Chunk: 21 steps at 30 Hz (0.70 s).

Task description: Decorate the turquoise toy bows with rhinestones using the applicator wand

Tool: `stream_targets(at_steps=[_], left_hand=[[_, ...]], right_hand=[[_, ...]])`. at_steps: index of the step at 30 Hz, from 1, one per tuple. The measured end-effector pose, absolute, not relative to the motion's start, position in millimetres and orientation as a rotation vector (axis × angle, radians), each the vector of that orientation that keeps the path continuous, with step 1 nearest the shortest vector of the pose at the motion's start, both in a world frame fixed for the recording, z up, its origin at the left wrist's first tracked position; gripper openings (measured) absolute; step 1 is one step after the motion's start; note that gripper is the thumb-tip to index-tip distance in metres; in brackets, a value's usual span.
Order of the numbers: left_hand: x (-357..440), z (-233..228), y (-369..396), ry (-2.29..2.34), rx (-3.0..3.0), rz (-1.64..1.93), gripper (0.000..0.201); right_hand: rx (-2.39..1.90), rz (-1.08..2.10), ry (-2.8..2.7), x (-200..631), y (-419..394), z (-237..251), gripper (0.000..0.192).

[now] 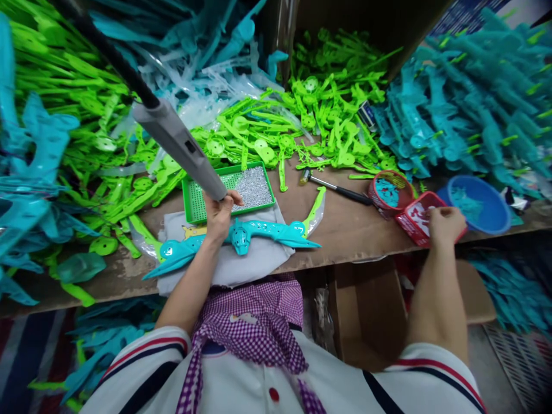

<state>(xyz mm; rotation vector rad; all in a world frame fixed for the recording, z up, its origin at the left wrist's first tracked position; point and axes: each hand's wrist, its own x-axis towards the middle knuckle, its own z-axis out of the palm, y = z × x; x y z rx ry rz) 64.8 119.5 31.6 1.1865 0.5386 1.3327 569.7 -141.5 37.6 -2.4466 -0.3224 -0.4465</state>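
My left hand [218,218] is closed round the lower end of a grey electric screwdriver [181,146], whose tip is hidden by the fingers. Beneath it stands a green tray [188,214] with small silver screws [257,187] on its right side. A turquoise toy bow [267,229] with lime-green and clear curved ends lies on a grey cloth [241,270] in front of me, partly behind my left forearm. Far to the right, my right hand [447,225] is at a red basket [411,227] of white pieces, fingers bunched together; whatever they pinch is hidden.
A hammer [338,187] lies mid-table, beside a round red basket [390,192] of turquoise pieces. Beyond the red baskets is a blue bowl [495,210]. Heaps of lime-green parts [245,129] and turquoise parts [478,109] line the back. Below the table edge sits a cardboard box [366,310].
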Motion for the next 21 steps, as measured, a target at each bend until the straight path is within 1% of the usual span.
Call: stream_targets(at_steps=[3, 6, 8, 10, 11, 12, 14, 15, 17, 19, 21], left_hand=[[65.5, 32.5, 118.5, 0.537, 1.184, 1.332, 0.041], [65.9, 31.3, 117.7, 0.505, 1.196, 1.327, 0.041], [66.2, 30.3, 116.9, 0.483, 1.187, 1.323, 0.041], [66.2, 30.2, 115.9, 0.464, 1.167, 1.317, 0.041], [66.0, 30.7, 115.4, 0.456, 1.160, 1.313, 0.041], [65.6, 31.4, 115.0, 0.448, 1.156, 1.310, 0.041], [64.2, 33.3, 115.0, 0.436, 1.166, 1.306, 0.040], [63.4, 34.1, 115.5, 0.437, 1.178, 1.307, 0.039], [62.0, 34.2, 117.6, 0.455, 1.210, 1.312, 0.038], [61.5, 32.2, 120.4, 0.482, 1.227, 1.327, 0.039], [62.1, 28.6, 123.1, 0.492, 1.222, 1.340, 0.043]], right_hand=[[-2.527, -0.340, -0.161, 572.1, -141.9, 47.2, 0.039], [-2.370, -0.279, -0.108, 547.2, -133.5, 67.8, 0.036], [-2.129, -0.177, -0.181, 499.0, -119.8, 81.1, 0.038], [-1.937, 0.024, -0.570, 427.6, -100.5, 86.1, 0.018], [-1.866, 0.143, -0.743, 388.0, -89.5, 84.2, 0.017], [-1.803, 0.308, -0.850, 349.5, -78.1, 79.5, 0.021], [-1.661, 0.549, -0.877, 284.7, -56.0, 64.6, 0.024], [-1.628, 0.574, -0.875, 261.0, -46.4, 56.5, 0.024], [-1.636, 0.511, -0.874, 230.5, -32.7, 42.7, 0.024], [-1.702, 0.438, -0.883, 215.4, -27.3, 34.6, 0.023], [-1.771, 0.440, -0.910, 207.2, -26.9, 31.8, 0.024]])
